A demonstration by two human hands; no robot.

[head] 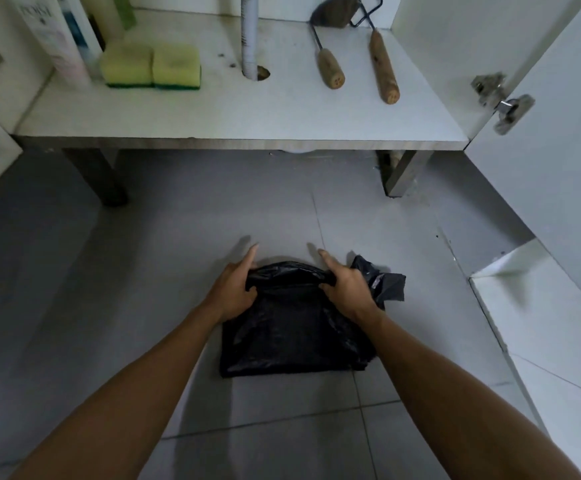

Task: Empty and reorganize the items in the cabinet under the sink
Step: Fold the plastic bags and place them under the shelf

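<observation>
Bare forearms are extended over the grey floor tiles [109,306], where a black plastic bag [292,334] is pinched at its far folded edge by the left hand [235,289] and right hand [346,289], in front of the open cabinet [247,116]. Thin, limp, slippery film is best gathered at that folded edge.

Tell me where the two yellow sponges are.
The two yellow sponges sit side by side on the cabinet floor, left of the white drain pipe and right of the bottles.

left hand [234,289] + right hand [346,289] | pinching black bag [292,334] | on floor [109,271]
</observation>
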